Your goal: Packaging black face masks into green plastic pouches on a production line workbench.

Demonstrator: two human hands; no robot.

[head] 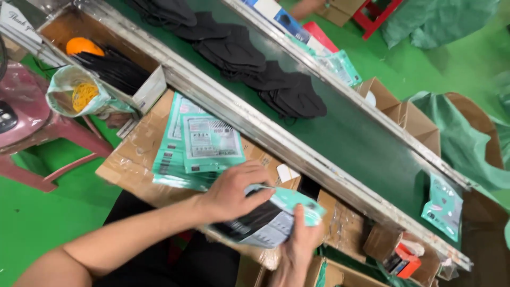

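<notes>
Currently my left hand [234, 192] lies palm-down across the teal pouch [273, 215], forearm entering from the lower left corner of the view, fingers curled over the pouch's upper edge in a closed grip. My right hand [297, 245] comes up from the bottom edge, thumb pressed on the pouch's right end, grip clamped on it from beneath. The pouch sits above the near edge of the cardboard sheet [138, 159], just right of the stack of teal pouches [199, 146]. Dark contents show at the pouch's lower side; motion blur makes them hard to identify. My right palm and remaining fingers are hidden under the pouch. Black masks [265, 74] lie on the conveyor belt [366, 141] beyond.
</notes>
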